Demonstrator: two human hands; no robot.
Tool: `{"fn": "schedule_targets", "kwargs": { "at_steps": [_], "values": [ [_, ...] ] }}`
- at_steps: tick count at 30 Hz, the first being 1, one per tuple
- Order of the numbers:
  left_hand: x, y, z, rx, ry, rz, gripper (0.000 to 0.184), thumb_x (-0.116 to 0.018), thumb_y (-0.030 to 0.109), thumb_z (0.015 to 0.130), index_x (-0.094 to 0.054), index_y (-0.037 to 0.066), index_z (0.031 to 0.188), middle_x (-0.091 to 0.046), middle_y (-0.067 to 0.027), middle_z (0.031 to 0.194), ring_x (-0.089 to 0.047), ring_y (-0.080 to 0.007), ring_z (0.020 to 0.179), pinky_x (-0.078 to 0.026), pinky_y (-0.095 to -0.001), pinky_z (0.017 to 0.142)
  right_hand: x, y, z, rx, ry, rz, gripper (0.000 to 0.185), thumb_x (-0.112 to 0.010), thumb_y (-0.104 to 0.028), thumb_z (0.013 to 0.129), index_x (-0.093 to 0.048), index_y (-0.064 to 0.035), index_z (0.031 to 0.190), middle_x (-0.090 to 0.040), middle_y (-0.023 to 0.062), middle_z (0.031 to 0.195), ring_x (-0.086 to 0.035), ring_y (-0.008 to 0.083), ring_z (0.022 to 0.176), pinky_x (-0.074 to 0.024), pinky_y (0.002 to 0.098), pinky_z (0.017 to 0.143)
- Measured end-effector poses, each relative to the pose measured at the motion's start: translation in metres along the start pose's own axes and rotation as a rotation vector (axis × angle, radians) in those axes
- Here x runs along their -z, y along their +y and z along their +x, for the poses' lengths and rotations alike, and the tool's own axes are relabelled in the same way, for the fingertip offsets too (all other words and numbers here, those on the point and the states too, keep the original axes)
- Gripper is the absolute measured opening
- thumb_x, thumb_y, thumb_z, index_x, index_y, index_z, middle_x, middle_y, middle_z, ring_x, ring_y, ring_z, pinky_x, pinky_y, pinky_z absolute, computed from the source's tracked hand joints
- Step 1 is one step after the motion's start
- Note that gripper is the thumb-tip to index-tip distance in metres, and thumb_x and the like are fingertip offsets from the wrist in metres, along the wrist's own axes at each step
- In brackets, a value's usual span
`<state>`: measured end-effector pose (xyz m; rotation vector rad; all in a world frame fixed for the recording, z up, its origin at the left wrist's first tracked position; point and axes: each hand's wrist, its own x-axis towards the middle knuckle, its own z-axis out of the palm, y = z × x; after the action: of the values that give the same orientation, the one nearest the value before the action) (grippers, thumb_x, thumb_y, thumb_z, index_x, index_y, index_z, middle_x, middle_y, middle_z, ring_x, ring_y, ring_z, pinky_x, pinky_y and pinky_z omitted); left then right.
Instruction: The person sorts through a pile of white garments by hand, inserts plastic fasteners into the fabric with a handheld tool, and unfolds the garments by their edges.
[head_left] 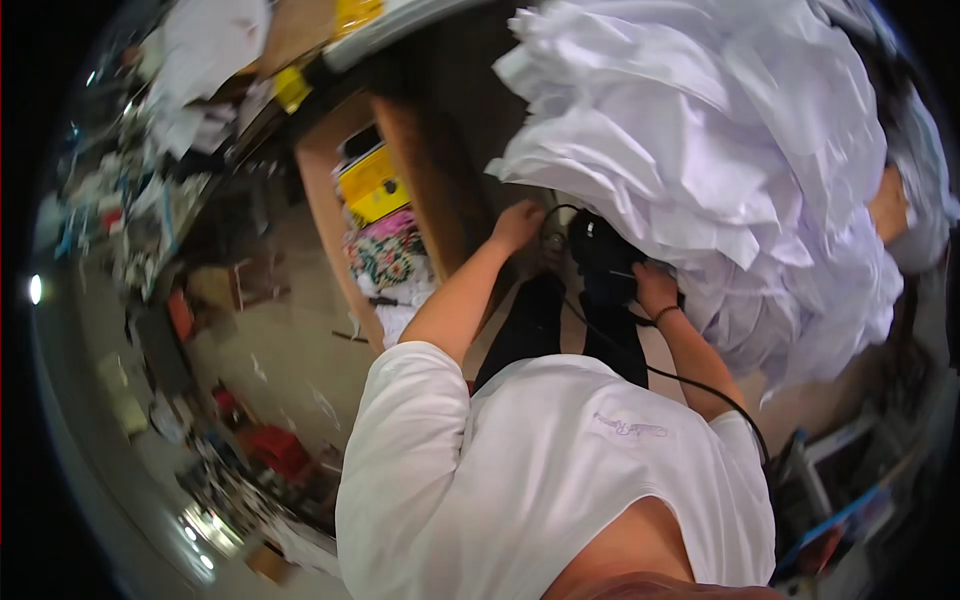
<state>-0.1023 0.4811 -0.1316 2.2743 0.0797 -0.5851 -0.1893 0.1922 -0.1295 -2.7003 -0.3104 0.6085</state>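
My left hand (518, 226) is beside the open wooden drawer, its fingers curled; what they hold, if anything, is hidden. Close to those fingers a black cable (560, 208) makes a loop. My right hand (656, 289) is closed at the edge of a dark, soft-looking black item (598, 250), which may be a bag; its kind is unclear. The cable runs down past my legs and under my right forearm. Just above my right hand hangs a big heap of white cloth (690, 140), partly covering the black item.
At the left the drawer (312, 165) holds a yellow box (372, 188) and floral cloth (388, 258). What looks like another person's skin (888, 206) shows behind the heap. A metal frame (815, 470) stands lower right, and a red box (277, 450) lies lower left.
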Motion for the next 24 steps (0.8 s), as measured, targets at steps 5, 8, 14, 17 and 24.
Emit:
{"fn": "schedule_targets", "kwargs": {
  "at_steps": [5,8,14,17,24],
  "values": [
    [0.005,-0.069,-0.111,0.295,0.018,0.064,0.023,-0.054,0.025,0.076,-0.059,0.005,0.087,-0.060,-0.0139,0.083,-0.058,-0.0256,0.080,-0.045,-0.0337,0.069,0.002,0.002,-0.002,0.075,-0.143,0.035,0.009,-0.052,-0.011,0.073,-0.049,-0.0074,0.081,-0.052,0.0134,0.083,-0.055,0.0331,0.074,-0.0451,0.0423,0.062],
    [-0.004,-0.098,-0.173,0.372,0.030,-0.009,0.021,-0.055,0.025,0.075,-0.060,0.006,0.082,-0.060,-0.0097,0.076,-0.058,-0.0200,0.072,-0.046,-0.0303,0.063,0.029,-0.006,-0.016,0.070,-0.125,0.118,0.014,-0.053,-0.013,0.073,-0.052,-0.0069,0.086,-0.053,0.0127,0.089,-0.052,0.0314,0.082,-0.0439,0.0407,0.068],
    [-0.021,-0.110,-0.195,0.513,-0.130,-0.236,0.016,-0.054,0.019,0.074,-0.061,0.006,0.078,-0.061,-0.0087,0.075,-0.058,-0.0186,0.069,-0.045,-0.0310,0.062,0.096,0.014,-0.051,0.053,0.079,0.618,0.016,-0.051,-0.010,0.078,-0.059,-0.0043,0.090,-0.057,0.0113,0.074,-0.055,0.0238,0.067,-0.0435,0.0296,0.062],
    [-0.023,-0.108,-0.154,0.360,-0.083,-0.227,0.018,-0.056,0.020,0.074,-0.060,0.006,0.084,-0.062,-0.0097,0.080,-0.059,-0.0193,0.073,-0.046,-0.0301,0.066,0.144,0.021,-0.079,-0.101,0.279,0.687,0.017,-0.049,-0.012,0.081,-0.058,-0.0036,0.093,-0.052,0.0074,0.064,-0.050,0.0143,0.059,-0.0410,0.0249,0.056],
    [0.058,0.096,-0.072,-0.351,-0.441,0.116,0.018,-0.055,0.018,0.076,-0.059,0.004,0.086,-0.060,-0.0112,0.079,-0.058,-0.0211,0.074,-0.045,-0.0297,0.067,0.203,0.004,-0.170,-0.374,0.667,0.548,0.018,-0.051,-0.013,0.079,-0.056,-0.0030,0.092,-0.056,0.0129,0.070,-0.053,0.0270,0.062,-0.0418,0.0314,0.057]
  ]
}}
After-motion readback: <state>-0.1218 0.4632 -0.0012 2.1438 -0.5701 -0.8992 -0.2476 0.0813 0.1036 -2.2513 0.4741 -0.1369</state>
